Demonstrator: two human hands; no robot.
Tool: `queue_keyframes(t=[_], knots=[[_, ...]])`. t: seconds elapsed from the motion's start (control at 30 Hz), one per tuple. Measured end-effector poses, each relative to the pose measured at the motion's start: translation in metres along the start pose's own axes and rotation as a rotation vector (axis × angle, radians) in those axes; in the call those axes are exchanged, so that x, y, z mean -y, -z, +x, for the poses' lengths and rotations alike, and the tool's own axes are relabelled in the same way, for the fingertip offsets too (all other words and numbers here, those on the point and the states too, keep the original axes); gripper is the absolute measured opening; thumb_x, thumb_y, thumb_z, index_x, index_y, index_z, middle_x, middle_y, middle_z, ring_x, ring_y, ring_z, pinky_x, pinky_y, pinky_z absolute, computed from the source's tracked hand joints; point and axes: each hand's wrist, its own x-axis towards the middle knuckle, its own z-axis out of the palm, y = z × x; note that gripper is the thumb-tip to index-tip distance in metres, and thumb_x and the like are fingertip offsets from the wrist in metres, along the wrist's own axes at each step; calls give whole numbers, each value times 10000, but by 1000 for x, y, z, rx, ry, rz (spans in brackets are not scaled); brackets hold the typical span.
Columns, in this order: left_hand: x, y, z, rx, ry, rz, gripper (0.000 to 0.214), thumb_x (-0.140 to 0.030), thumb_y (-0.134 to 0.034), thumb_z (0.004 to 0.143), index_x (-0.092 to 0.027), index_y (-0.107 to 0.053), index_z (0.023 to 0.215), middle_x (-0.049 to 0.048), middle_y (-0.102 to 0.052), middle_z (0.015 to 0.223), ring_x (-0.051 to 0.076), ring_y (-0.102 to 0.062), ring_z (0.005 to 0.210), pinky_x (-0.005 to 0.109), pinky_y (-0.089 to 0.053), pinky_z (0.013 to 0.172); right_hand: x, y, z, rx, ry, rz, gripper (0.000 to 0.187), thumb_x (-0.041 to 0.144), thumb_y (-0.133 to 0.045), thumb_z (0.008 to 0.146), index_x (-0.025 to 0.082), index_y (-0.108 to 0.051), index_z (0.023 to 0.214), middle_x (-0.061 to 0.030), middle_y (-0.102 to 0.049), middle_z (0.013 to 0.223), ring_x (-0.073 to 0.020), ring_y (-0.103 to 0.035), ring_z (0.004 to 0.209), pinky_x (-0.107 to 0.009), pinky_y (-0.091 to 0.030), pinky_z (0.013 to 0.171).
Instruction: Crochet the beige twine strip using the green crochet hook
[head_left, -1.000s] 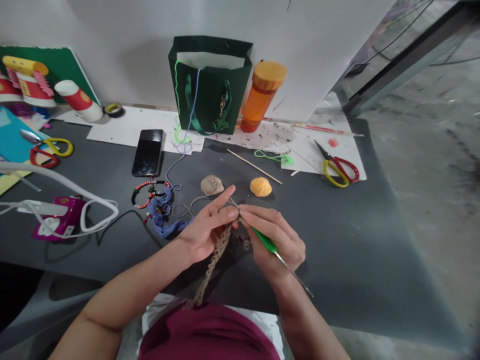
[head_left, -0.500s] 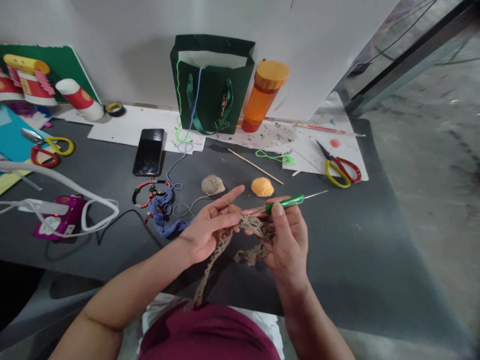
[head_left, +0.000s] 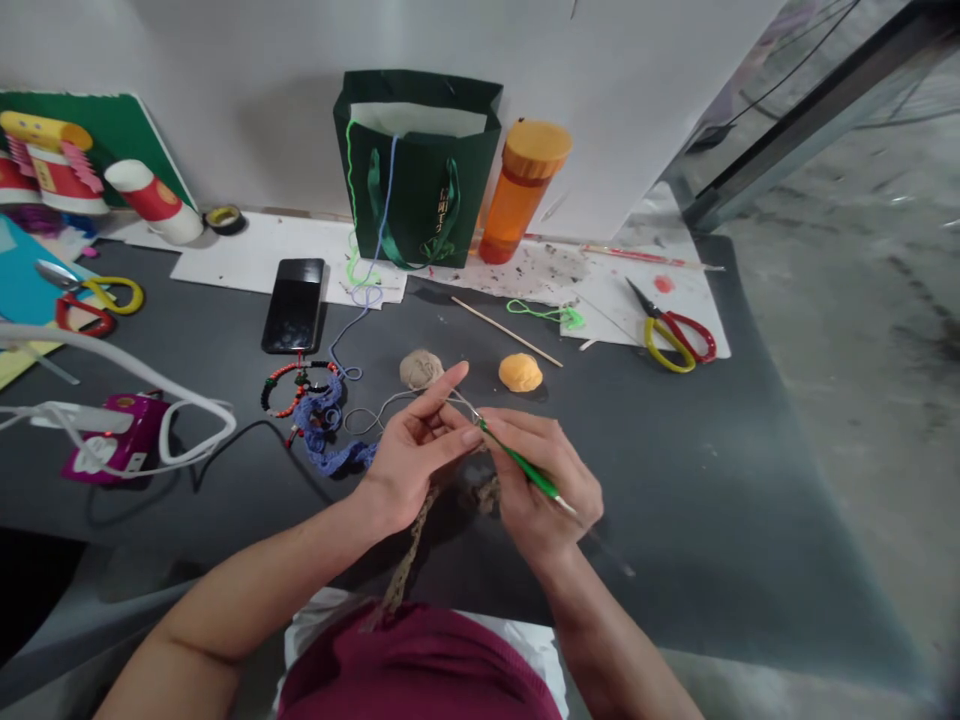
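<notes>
My left hand [head_left: 412,455] pinches the top of a beige crocheted strip [head_left: 411,560], with its index finger stretched out under the working yarn. The strip hangs down toward my lap, and another part of it shows between my hands. In my right hand [head_left: 551,480] is a green-handled crochet hook [head_left: 529,470], gripped like a pen, its metal tip at the yarn beside my left fingertips. The stitches there are mostly hidden by my fingers. Behind my left hand lies a beige yarn ball [head_left: 421,369], with a loose strand running from it.
A yellow yarn ball [head_left: 520,373], a wooden stick [head_left: 506,331] and red-yellow scissors [head_left: 670,330] lie beyond my hands. To the left are a blue crocheted strip [head_left: 322,430], a bead bracelet [head_left: 277,395] and a phone [head_left: 293,305]. A green paper bag [head_left: 420,180] and an orange bottle [head_left: 523,190] stand behind.
My right hand has turned and moved left toward my left hand. The crochet hook has swung from pointing right to pointing up-left, its tip now at the yarn.
</notes>
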Motion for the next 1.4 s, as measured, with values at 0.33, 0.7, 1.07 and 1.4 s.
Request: queue_keyframes(t=[0.33,0.7,1.07,1.4], knots=[[-4,-2,-2,83,115,-166,766,-153,-915,671,-294,-656,1378,-81,-634,694,46,-550,626,184,-478,681,3,-2,-10,-135,-188,0,121,176,-666,936,252,-740,993,-22,-815,883,-186,-787,765,-324,-630,707],[-3,1,3,90,145,-203,513,-184,-928,657,-264,-794,1145,-56,-665,741,43,-555,656,182,-447,689,0,5,-6,-238,-442,27,193,428,-607,977,243,-648,936,-12,-702,778,-174,-706,631,-310,-567,578],[3,-1,-2,132,109,-100,508,-213,-932,658,-333,-800,1133,-14,-761,947,105,-628,816,256,-478,821,4,-3,-3,-78,-623,423,124,370,-679,941,249,-675,913,17,-787,744,-91,-593,399,-179,-361,310],[1,-2,0,2,55,-138,616,-148,-928,648,-277,-756,1225,-72,-663,683,51,-589,665,184,-477,716,2,-1,1,26,49,-17,243,84,-704,887,275,-755,1029,-33,-826,996,-183,-787,850,-337,-650,740]])
